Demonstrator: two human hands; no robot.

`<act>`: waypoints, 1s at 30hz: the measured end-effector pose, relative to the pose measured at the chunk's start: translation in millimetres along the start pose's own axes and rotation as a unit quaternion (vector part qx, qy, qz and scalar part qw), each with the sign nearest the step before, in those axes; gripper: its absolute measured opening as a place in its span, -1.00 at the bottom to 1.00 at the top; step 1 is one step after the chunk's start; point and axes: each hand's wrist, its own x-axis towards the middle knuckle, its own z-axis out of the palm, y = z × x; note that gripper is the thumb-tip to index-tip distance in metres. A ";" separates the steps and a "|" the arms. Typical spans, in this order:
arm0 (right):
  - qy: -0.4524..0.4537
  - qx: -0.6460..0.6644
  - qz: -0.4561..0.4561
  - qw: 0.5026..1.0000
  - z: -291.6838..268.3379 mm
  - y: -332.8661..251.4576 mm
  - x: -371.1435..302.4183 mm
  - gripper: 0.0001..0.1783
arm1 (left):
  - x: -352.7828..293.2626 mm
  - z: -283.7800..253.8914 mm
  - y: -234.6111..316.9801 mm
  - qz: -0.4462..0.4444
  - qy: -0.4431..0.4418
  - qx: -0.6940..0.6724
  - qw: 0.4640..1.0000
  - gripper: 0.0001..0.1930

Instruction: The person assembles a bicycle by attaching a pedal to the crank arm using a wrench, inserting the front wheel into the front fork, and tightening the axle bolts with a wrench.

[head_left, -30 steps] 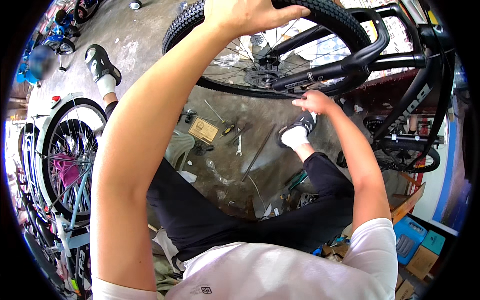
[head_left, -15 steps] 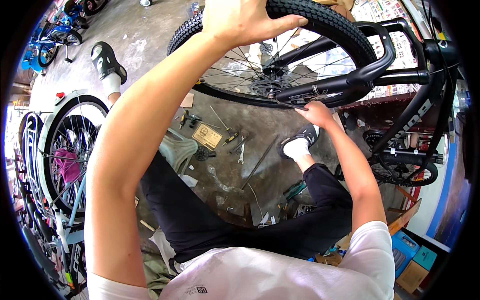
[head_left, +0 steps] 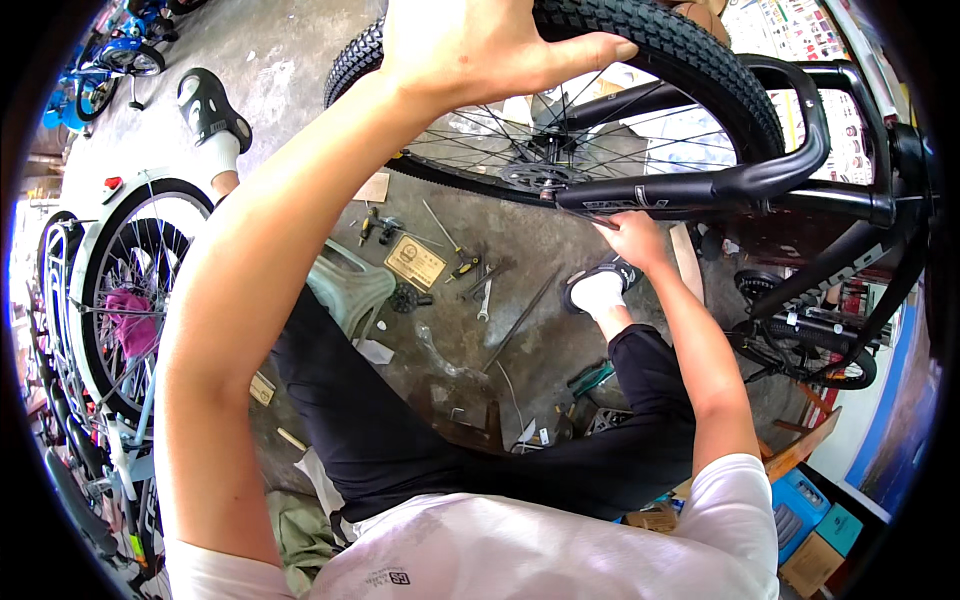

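Note:
At the top, a bicycle front wheel [head_left: 690, 60] with a knobby black tyre sits in a black suspension fork [head_left: 680, 192]. My left hand [head_left: 465, 55] grips the tyre from above, its thumb stretched along the side; the other fingers run out of the picture. Below the fork leg, my right hand [head_left: 635, 238] is closed round a thin dark wrench [head_left: 592, 216], which reaches toward the axle end [head_left: 548, 193] beside the brake disc [head_left: 525, 178]. The hand partly covers the wrench.
On the concrete floor lie screwdrivers [head_left: 460, 268], an open-ended wrench [head_left: 485, 300], a long rod [head_left: 522, 322] and a yellowish card [head_left: 415, 262]. A clear plastic stool [head_left: 350, 290] stands by my left leg. Parked bicycles [head_left: 130, 300] line the left; a blue case [head_left: 800, 510] is lower right.
The fork and frame appear slightly farther right and lower, and the tyre fills more of the top. Both hands keep their holds; the wrench stays by the axle.

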 end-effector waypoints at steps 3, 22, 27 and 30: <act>0.036 0.055 -0.007 0.998 15.1 -1.2 0.2 -0.57 | -0.3 -9.7 3.4 -0.024 -0.022 0.003 0.999 -0.47; 0.114 0.022 -0.132 0.984 32.6 2.5 -32.2 -0.36 | -19.3 -12.8 21.4 -0.029 -0.017 0.010 0.999 -0.42; 0.060 0.018 -0.071 0.996 -12.5 -10.2 -48.7 -0.32 | -24.9 -10.4 26.3 0.021 0.024 -0.015 0.999 -0.44; 0.064 -0.040 -0.084 0.994 -36.3 -24.7 -54.7 -0.32 | -27.2 -15.6 29.0 -0.002 0.000 0.006 1.000 -0.44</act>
